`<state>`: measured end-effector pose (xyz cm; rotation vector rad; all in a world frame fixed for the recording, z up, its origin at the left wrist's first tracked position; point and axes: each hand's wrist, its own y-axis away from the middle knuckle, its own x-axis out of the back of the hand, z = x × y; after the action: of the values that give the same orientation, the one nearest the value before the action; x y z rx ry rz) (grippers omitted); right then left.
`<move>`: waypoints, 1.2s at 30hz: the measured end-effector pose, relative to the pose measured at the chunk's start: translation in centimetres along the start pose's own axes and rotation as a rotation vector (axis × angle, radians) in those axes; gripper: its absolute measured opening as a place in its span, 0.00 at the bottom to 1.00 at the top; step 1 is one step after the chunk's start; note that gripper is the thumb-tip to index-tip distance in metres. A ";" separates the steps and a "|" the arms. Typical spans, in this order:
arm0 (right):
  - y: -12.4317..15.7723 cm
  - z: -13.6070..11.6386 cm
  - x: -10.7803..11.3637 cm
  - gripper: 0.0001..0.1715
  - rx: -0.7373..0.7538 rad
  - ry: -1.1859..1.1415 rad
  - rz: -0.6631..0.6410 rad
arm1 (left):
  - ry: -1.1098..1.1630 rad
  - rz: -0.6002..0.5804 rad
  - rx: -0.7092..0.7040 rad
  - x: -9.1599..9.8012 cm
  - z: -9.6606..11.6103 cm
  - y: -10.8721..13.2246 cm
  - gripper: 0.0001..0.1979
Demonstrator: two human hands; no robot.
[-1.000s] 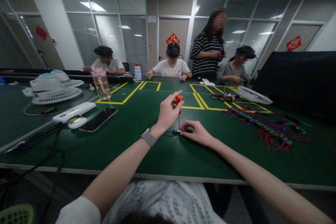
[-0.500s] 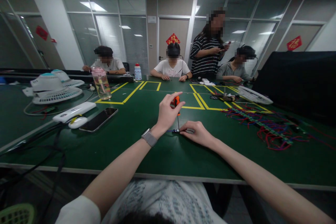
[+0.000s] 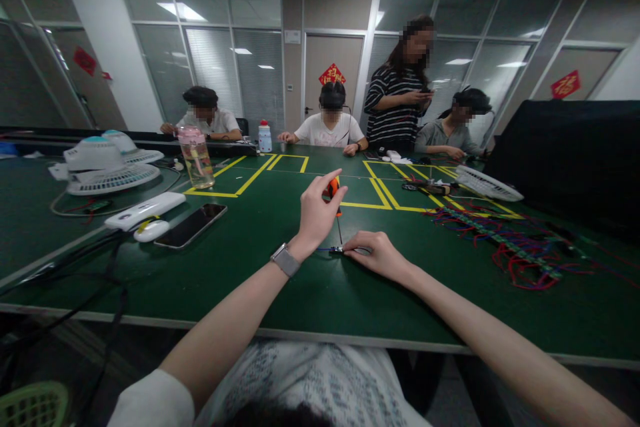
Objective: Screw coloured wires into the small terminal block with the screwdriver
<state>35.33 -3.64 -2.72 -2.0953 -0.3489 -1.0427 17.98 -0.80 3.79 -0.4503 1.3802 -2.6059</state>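
Note:
My left hand [image 3: 320, 213] is closed round the orange and black handle of a screwdriver [image 3: 333, 188], which stands nearly upright with its thin shaft pointing down. Below the shaft, a small dark connector-like piece [image 3: 335, 250] lies on the green table, too small to make out fully. A thin blue wire runs from its left side. My right hand [image 3: 377, 253] rests on the table, thumb and fingertips pinched at the piece's right end, where another thin wire shows under the fingers. Whether the screwdriver tip touches the piece I cannot tell.
A phone [image 3: 193, 225], a white power bank [image 3: 145, 211] and a pink-lidded bottle [image 3: 197, 163] stand or lie to the left, near white fans [image 3: 113, 177]. On the right are circuit boards with red and blue wires [image 3: 505, 243]. Several people are across the table [image 3: 280, 307].
The screwdriver tilts slightly more, its handle shifted a little left, and my left fingers have turned slightly. My right hand stays at the piece. The view has shifted slightly.

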 end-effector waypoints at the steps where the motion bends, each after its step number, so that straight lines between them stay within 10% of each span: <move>1: 0.0 0.0 0.0 0.08 0.000 0.003 0.000 | -0.001 0.004 0.002 0.1 0.0 -0.1 0.17; 9: 0.0 -0.1 0.0 0.07 -0.041 0.019 0.001 | -0.113 -0.254 -0.026 1.7 -0.1 -1.1 0.17; 17: -0.2 -0.2 -0.2 0.09 0.036 0.005 -0.026 | -0.330 -1.081 0.123 2.9 -2.1 -0.1 0.26; 36: -0.7 -0.9 0.7 0.08 -0.022 -0.066 0.045 | -0.509 -1.146 -0.024 2.0 -0.8 1.1 0.15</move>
<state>34.82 -3.89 -1.48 -2.1505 -0.3229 -0.9573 15.79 -1.32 2.81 -2.2595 1.1105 -2.7652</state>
